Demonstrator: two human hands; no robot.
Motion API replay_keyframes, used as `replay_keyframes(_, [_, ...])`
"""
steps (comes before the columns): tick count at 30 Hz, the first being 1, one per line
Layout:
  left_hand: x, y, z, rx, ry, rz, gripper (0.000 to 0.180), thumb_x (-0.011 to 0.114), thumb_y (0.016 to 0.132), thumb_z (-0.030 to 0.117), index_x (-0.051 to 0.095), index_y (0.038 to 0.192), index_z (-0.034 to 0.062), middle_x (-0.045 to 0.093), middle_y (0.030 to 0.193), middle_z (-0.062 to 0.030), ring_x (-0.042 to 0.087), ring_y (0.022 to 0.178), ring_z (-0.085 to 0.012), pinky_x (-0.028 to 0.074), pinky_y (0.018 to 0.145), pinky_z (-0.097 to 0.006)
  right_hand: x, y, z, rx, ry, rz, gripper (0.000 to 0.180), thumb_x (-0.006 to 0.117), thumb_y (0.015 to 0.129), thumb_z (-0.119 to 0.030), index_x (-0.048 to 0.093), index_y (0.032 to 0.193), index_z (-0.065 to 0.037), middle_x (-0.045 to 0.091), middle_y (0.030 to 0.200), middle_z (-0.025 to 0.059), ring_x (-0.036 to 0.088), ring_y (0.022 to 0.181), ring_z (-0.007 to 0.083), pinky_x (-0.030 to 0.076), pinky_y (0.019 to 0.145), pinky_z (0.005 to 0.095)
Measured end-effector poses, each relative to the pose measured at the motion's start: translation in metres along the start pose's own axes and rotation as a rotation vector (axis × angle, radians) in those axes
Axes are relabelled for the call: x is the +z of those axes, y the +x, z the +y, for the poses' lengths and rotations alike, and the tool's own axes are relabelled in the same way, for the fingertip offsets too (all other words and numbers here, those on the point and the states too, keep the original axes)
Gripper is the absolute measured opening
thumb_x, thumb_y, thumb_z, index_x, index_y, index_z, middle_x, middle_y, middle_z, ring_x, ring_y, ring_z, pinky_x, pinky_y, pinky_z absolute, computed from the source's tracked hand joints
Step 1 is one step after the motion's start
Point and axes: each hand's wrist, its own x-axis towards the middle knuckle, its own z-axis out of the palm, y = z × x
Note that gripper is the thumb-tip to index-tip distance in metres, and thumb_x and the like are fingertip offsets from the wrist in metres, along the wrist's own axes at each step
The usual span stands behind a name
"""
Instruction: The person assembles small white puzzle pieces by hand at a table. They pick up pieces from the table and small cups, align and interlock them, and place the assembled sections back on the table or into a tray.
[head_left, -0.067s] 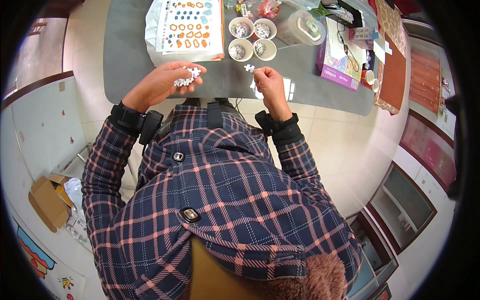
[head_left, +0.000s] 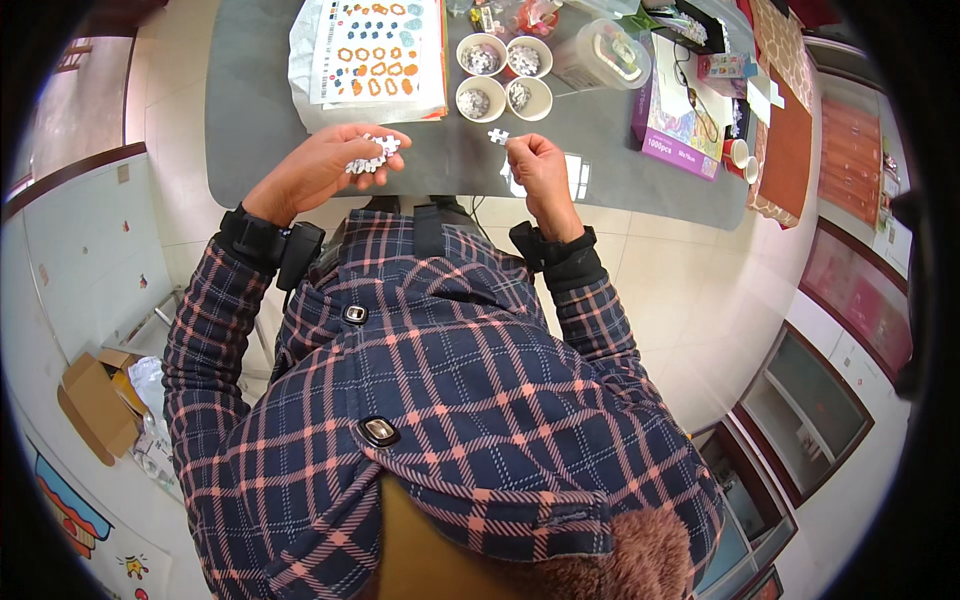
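Observation:
My left hand (head_left: pixel 325 170) is curled around a small heap of white jigsaw puzzle pieces (head_left: pixel 375 155), held palm up over the near edge of the grey table (head_left: pixel 440 165). Between the thumb and fingers of my right hand (head_left: pixel 540 175) a single white puzzle piece (head_left: pixel 498 136) is pinched, its tabs sticking out to the left. Beyond that hand stand paper cups with puzzle pieces inside: a near left cup (head_left: pixel 467 113), a near right cup (head_left: pixel 541 105), a far left cup (head_left: pixel 466 58) and a far right cup (head_left: pixel 545 58).
A printed sheet (head_left: pixel 375 60) with orange and blue shapes lies behind my left hand. Right of the cups is a clear plastic tub (head_left: pixel 590 60). A purple puzzle box (head_left: pixel 675 155) with glasses on it lies farther right, near stacked paper cups (head_left: pixel 738 155).

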Motion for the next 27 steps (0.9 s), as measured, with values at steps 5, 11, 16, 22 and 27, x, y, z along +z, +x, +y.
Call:
replay_keyframes(5, [0.002,0.001,0.001,-0.032,0.023,0.004,0.032,0.051,0.095,0.019,0.056,0.119,-0.0013,0.063,0.092,-0.0021,0.055,0.072,-0.0058,0.041,0.058,-0.016,-0.003,0.002,0.006,0.015,0.05,0.014,0.012,0.061,0.082,-0.008,0.055,0.071,-0.005,0.05,0.06,-0.0031,0.039,0.049,0.0038,0.03,0.045,0.0195])
replay_keyframes(11, [0.004,0.006,0.002,-0.05,0.004,0.006,0.03,0.054,0.094,0.023,0.058,0.114,0.0005,0.063,0.09,-0.002,0.055,0.07,-0.0052,0.042,0.058,-0.015,-0.006,0.002,0.005,0.025,0.031,0.029,0.012,0.062,0.082,-0.008,0.056,0.072,-0.005,0.05,0.06,-0.003,0.04,0.048,0.0039,0.03,0.044,0.0197])
replay_keyframes(16, [0.005,0.008,0.002,-0.052,-0.012,0.012,0.029,0.054,0.094,0.021,0.058,0.113,0.0005,0.062,0.087,-0.0016,0.055,0.07,-0.0055,0.043,0.06,-0.015,-0.008,0.004,0.004,0.03,0.033,0.028,0.013,0.062,0.082,-0.008,0.056,0.071,-0.006,0.05,0.06,-0.003,0.04,0.047,0.0041,0.03,0.044,0.0198])
replay_keyframes(22, [0.008,0.007,0.007,-0.069,0.011,0.028,0.028,0.052,0.093,0.018,0.057,0.115,0.0021,0.06,0.083,-0.0003,0.055,0.07,-0.0061,0.045,0.063,-0.016,-0.011,0.006,0.007,0.031,0.045,0.05,0.014,0.062,0.082,-0.009,0.055,0.07,-0.007,0.05,0.06,-0.0031,0.041,0.048,0.004,0.03,0.043,0.0195])
replay_keyframes(27, [0.01,0.01,0.007,-0.123,0.008,0.071,0.026,0.051,0.093,0.016,0.058,0.115,0.0043,0.058,0.082,0.0001,0.054,0.07,-0.0067,0.045,0.064,-0.016,-0.017,0.005,0.01,0.012,0.057,0.067,0.014,0.062,0.082,-0.009,0.055,0.07,-0.006,0.05,0.06,-0.0028,0.04,0.048,0.0041,0.03,0.043,0.019])
